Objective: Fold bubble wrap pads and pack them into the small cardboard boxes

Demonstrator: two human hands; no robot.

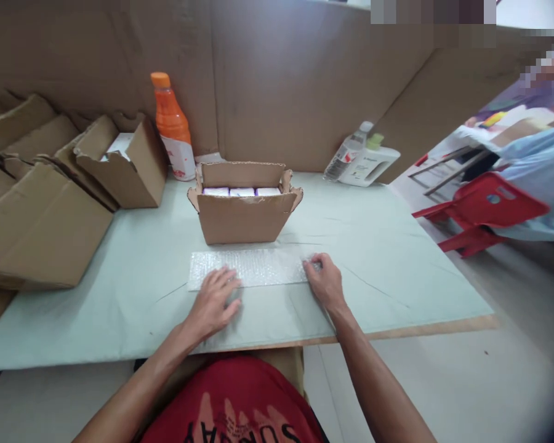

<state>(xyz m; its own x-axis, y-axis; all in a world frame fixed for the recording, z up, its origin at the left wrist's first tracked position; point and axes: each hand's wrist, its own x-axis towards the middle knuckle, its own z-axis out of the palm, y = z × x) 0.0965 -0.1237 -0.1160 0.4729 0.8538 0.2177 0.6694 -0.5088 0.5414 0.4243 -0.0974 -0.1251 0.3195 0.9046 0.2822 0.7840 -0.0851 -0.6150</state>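
Note:
A strip of clear bubble wrap [258,267] lies flat on the pale green tabletop, running left to right in front of me. My left hand [216,301] rests on its left part with fingers spread. At the right end, my right hand [324,278] has its fingers closed on the bubble wrap's edge. Just beyond the strip stands an open cardboard box [242,220], its flaps raised. Several white and purple packs [242,192] show in a row inside it.
Open cardboard boxes [46,227] crowd the left side. An orange bottle [173,126] stands at the back, against a cardboard wall [305,92]. Back right are a clear bottle [348,154] and a white jug [369,165]. Beyond the table, a person sits on a red chair [498,206].

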